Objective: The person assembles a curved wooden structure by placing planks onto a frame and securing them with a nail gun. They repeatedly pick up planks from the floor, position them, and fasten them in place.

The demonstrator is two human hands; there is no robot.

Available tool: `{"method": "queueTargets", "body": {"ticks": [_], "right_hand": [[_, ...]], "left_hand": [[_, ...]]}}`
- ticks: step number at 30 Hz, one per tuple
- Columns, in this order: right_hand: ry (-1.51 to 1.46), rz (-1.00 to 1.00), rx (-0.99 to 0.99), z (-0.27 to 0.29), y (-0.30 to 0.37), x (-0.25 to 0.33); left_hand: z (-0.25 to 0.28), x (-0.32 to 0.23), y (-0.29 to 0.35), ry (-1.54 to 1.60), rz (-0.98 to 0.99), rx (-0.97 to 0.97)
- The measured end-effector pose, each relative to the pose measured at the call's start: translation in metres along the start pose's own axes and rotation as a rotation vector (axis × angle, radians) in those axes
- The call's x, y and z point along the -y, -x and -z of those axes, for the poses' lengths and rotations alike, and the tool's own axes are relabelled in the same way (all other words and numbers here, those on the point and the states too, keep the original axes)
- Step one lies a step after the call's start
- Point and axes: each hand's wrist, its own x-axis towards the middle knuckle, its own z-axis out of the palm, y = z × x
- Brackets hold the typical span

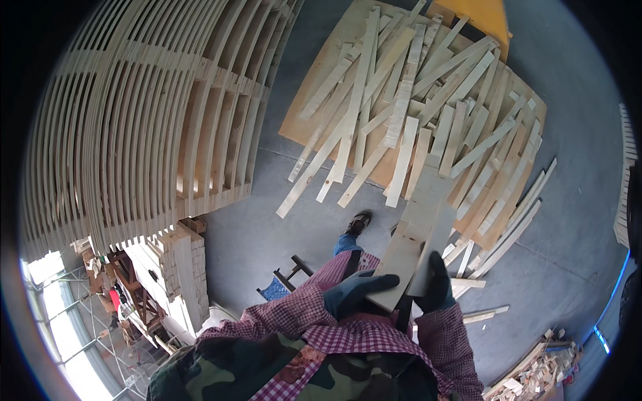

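My left hand (356, 293), in a dark blue-grey glove, is closed on the near end of a wide pale wooden board (397, 262). That board stretches away from my body toward the pile. A second, narrower board (433, 246) runs along its right side, and my right hand (439, 286), in a dark glove, is closed around its near end. Beyond them, a loose heap of wooden slats (401, 87) of differing lengths lies on a plywood sheet (301, 113). The boards' far ends overlap the heap, so I cannot tell whether they touch it.
Tall stacked wooden pallets (134, 127) stand at the left. A blue-seated stool (275, 289) is close by my left side. Slats (528, 207) overhang the sheet's right edge. A scrap wood pile (535, 374) lies lower right, and a yellow object (491, 17) is behind the heap.
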Motion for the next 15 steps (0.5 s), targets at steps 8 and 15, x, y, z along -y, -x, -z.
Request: {"method": "queueTargets", "body": {"ticks": [8, 15], "right_hand": [[0.12, 0.1, -0.016, -0.04, 0.028, -0.072], [-0.195, 0.257, -0.005, -0.029, 0.064, -0.143]], "left_hand": [[0.045, 0.006, 0.054, -0.164, 0.163, 0.236], [0.045, 0.022, 0.074, -0.393, 0.351, 0.103]]}}
